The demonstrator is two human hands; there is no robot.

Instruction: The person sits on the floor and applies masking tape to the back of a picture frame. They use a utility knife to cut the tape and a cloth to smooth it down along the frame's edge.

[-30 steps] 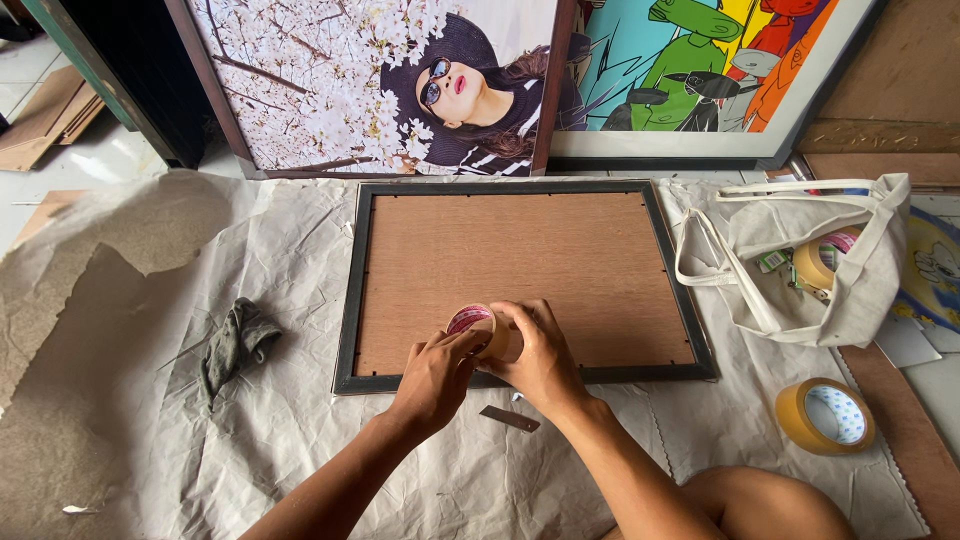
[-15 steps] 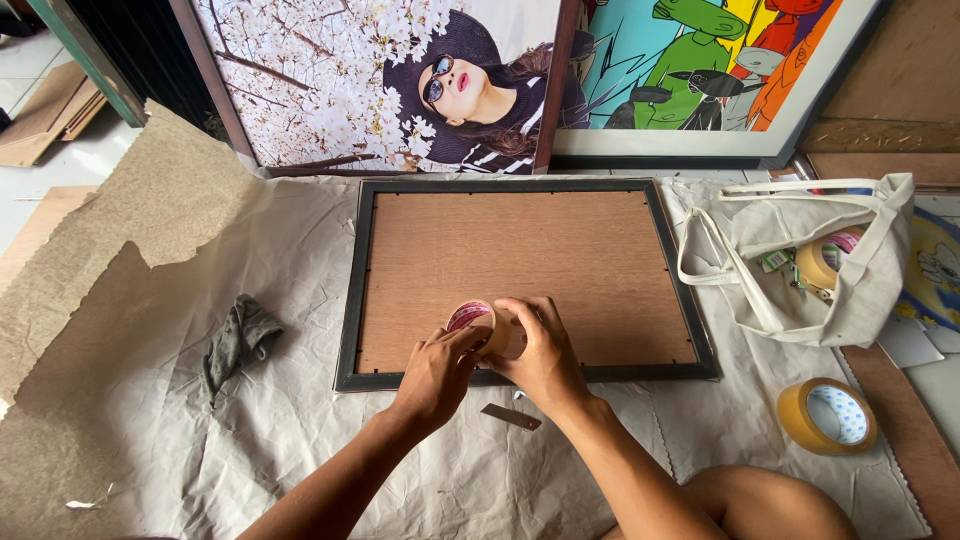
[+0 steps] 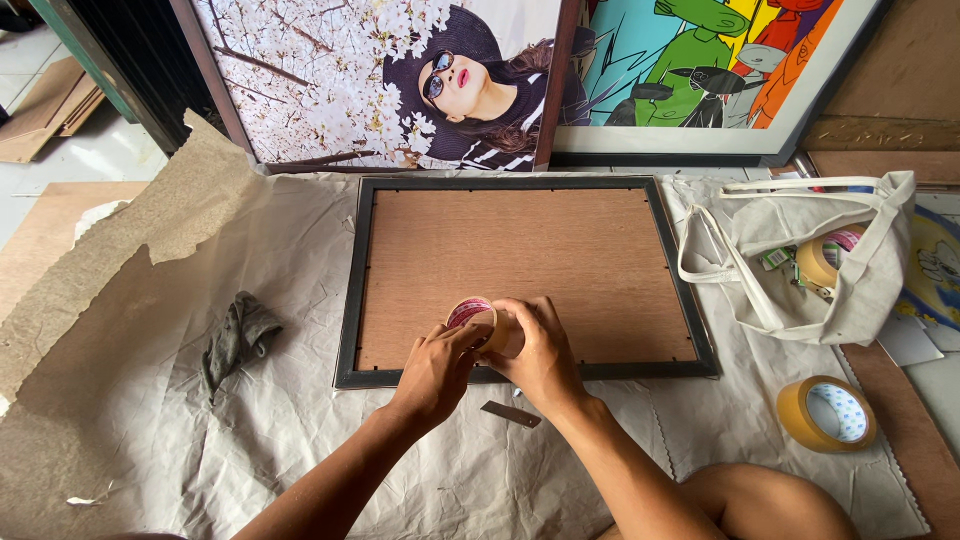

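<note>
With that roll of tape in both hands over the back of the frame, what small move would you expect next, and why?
Probably peeling the tape's loose end free. Both the left hand and right hand pinch the tape roll over the picture frame, which lies face down, and no tape shows yet along the edge of its brown backing board.

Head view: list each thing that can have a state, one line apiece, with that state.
Picture frame: flat, face down, brown backing board up.
Tape roll: held over the frame's near edge in both hands.
Left hand: closed on the roll.
Right hand: closed on the roll.
Tote bag: open, lying slumped.
Yellow tape roll: lying flat.
Grey rag: crumpled.
</note>
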